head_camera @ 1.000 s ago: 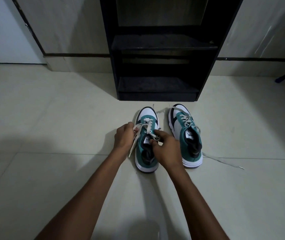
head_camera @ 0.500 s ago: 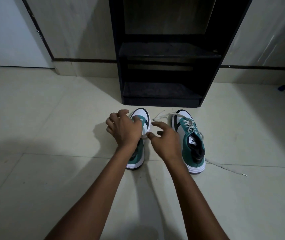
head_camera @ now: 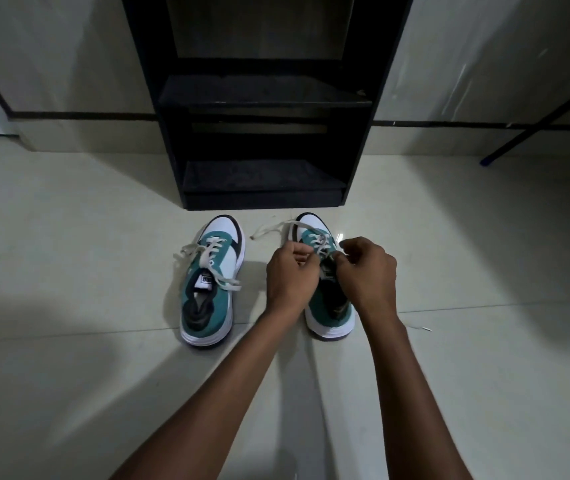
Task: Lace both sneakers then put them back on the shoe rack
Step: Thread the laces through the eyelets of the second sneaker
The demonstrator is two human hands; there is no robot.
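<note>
Both hands have left the left sneaker (head_camera: 212, 282) and moved to the right sneaker (head_camera: 325, 289). Judged: left one laced, bow loose; second lacing begins; racking not started. Left hand (head_camera: 290, 275) and right hand (head_camera: 368, 271) each pinch the flat cream lace (head_camera: 269, 230) over the tongue; one free end trails toward the toe. Sneakers: teal fabric, white toe caps, thick white soles, on the glossy tiled floor (head_camera: 69, 237) near the front edge of the matte black shoe rack (head_camera: 262, 95), shelves bare
</note>
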